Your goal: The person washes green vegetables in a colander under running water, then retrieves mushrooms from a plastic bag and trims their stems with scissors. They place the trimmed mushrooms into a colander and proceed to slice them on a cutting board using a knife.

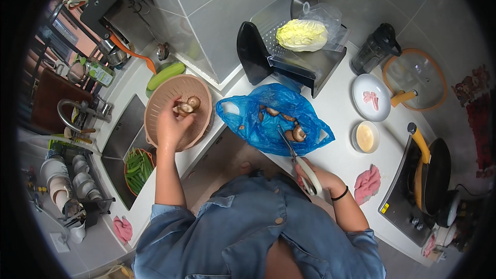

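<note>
My left hand [172, 124] reaches into a pinkish-beige plastic colander [152, 102]. Its fingers and thumb surround brown mushrooms [186, 107]; whether they grip one or just touch them cannot be told. In my right hand [323, 176] is a pair of scissors [309, 170] with pale handles. The blades point away from me into an open blue plastic bag [267, 137], beside a mushroom [298, 133]. Several more brown mushrooms lie inside the bag, partly covered by its folds.
A sink [120, 139] holding a basket of green vegetables [138, 170] lies left. Behind the bag, a napa cabbage [302, 35] rests on a black rack [329, 66]. Rightward are a plate of sliced meat [371, 100], a bowl [365, 136], a pink cloth [367, 185] and a frying pan [436, 176].
</note>
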Tool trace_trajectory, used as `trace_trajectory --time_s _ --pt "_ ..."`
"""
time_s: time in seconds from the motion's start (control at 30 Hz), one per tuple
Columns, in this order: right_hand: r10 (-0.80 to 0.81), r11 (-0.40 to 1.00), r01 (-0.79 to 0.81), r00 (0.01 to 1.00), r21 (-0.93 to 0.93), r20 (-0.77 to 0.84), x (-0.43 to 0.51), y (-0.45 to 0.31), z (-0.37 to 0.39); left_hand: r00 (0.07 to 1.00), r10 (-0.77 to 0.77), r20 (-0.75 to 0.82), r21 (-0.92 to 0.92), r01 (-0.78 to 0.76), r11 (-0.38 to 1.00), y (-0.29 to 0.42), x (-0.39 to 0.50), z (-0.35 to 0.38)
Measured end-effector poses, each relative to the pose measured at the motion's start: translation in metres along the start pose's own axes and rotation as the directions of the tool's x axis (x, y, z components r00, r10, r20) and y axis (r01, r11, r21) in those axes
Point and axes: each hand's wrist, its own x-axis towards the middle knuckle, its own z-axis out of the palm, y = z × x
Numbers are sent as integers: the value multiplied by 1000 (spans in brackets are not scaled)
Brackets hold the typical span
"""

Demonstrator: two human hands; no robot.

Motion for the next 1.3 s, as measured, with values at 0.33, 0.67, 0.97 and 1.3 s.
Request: trace_trajectory --time_s 0.33,0.67,0.97,1.3 --pt "173 983 -162 973 85 -151 -7 4 12 660 674 332 -349 -578 738 71 -20 143" --pt "-222 865 69 941 -498 -255 -38 36 13 559 613 558 -407 -459 790 93 -27 245" --pt "-211 878 37 925 -478 -316 -79 5 19 723 301 622 -577 163 800 45 -16 180" --pt "-425 554 -66 835 -830 -350 -16 -8 16 708 222 670 -513 226 828 33 -18 185"
